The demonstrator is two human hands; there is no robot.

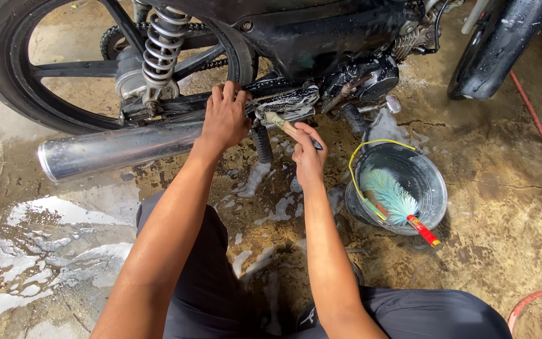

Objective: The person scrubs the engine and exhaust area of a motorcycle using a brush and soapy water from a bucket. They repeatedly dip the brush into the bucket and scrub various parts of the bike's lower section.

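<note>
Right hand (308,157) is closed around the wooden handle of a small brush (281,123), bristle end set against the soapy footrest bracket (286,100) under the motorcycle engine (365,78). Left hand (224,116), at 9 o'clock from the brush, lies fingers spread and flat over the swingarm and chain guard just above the chrome exhaust pipe (117,150); it clamps nothing, it steadies.

Judgement on method: short strokes with the bristle tips worked into the bracket recesses would lift the grime best; the bracing hand is better kept off the chain (111,37).

At 4 o'clock from the right hand stands a dark metal bucket (433,188) with a yellow wire handle, on the wet concrete floor (497,188). It holds a teal-bristled brush (391,196) with a red handle protruding over the rim; the liquid level cannot be determined. Suds (45,263) lie across the floor at 8 o'clock.
</note>
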